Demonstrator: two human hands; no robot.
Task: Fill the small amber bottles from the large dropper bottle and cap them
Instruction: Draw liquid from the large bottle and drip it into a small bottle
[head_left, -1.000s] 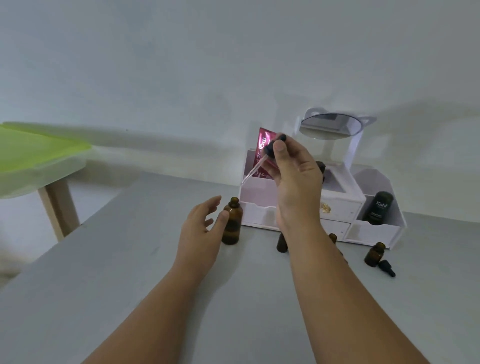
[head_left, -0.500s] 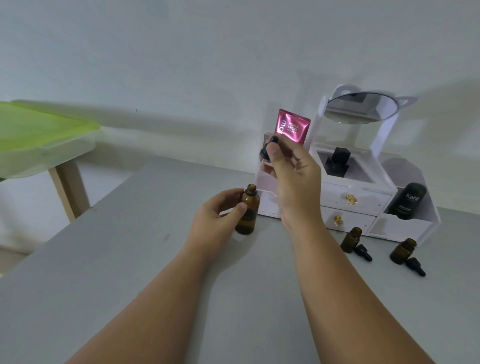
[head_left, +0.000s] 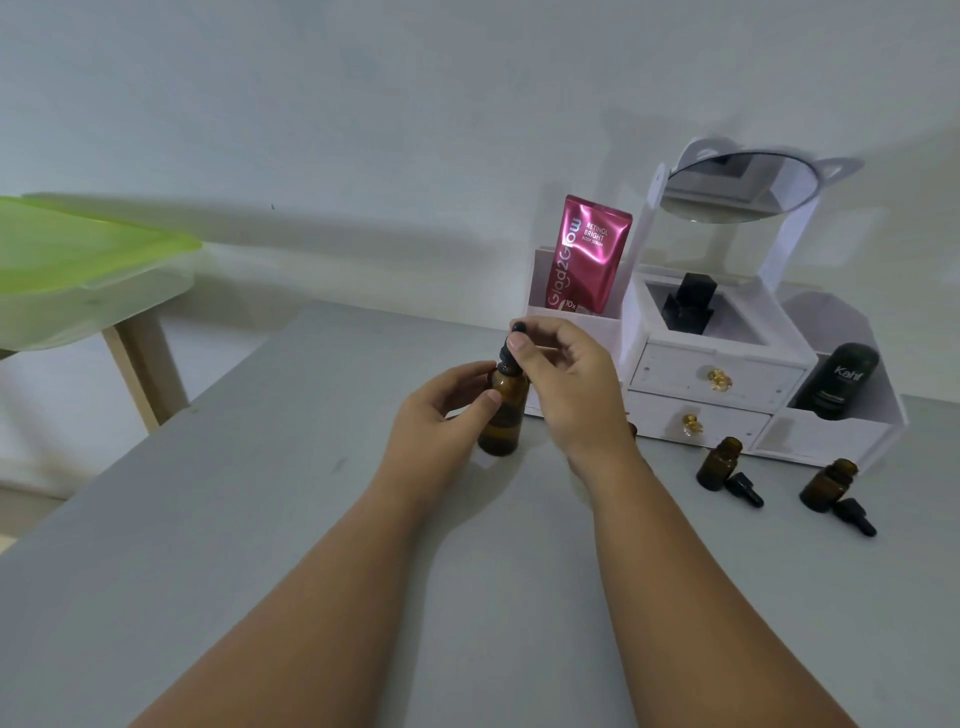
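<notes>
The large amber dropper bottle stands on the grey table, with my left hand wrapped around its side. My right hand pinches the black dropper cap, which sits at the bottle's neck. Two small amber bottles stand uncapped to the right, each with a black dropper cap lying beside it. A third small bottle shows only a sliver behind my right wrist.
A white cosmetic organiser with drawers, a round mirror, a pink pouch and a dark bottle stands at the back against the wall. A green-topped table sits at the left.
My right hand has lowered the dropper from above into the large bottle's neck. My left hand closed around the bottle. The view shifted left, bringing the small bottles into sight.
</notes>
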